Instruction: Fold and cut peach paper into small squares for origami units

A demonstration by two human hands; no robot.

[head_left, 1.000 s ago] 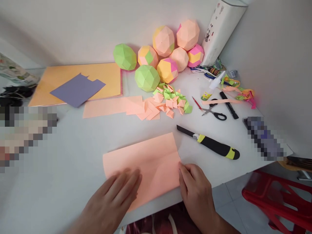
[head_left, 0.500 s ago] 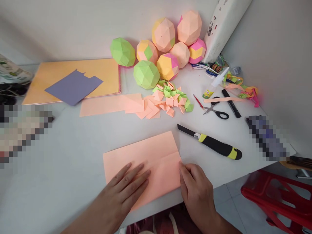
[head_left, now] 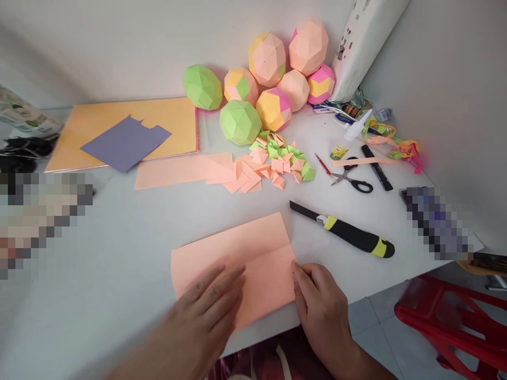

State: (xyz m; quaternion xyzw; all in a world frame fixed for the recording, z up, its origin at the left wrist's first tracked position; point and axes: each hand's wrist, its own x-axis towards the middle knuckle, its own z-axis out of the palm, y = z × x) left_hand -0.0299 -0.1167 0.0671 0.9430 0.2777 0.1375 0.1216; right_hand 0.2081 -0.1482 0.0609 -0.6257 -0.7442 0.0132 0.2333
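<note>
A peach sheet of paper (head_left: 264,277) with a crease across it lies at the table's front edge. Its left edge curves a little off straight. My left hand (head_left: 209,311) is over the lower left of the sheet, fingers stretched out and slightly blurred; whether it touches the paper I cannot tell. At the sheet's right edge, my right hand (head_left: 322,303) pinches the paper between thumb and curled forefinger. Just beyond that hand a black and yellow utility knife (head_left: 352,235) rests on the table, its blade pointing to the upper left.
Several faceted paper balls (head_left: 240,122) stand along the wall. Small folded paper pieces (head_left: 277,163), peach strips (head_left: 170,173), scissors (head_left: 352,177) and a glue bottle (head_left: 356,126) lie in front. A purple sheet (head_left: 124,145) tops yellow paper (head_left: 182,113). A red stool (head_left: 428,303) stands right.
My left hand has shifted slightly left and down, its fingers drawn closer together. The sheet's left edge has bent from straight to curved. My right hand keeps its pinch; the view has shifted slightly.
</note>
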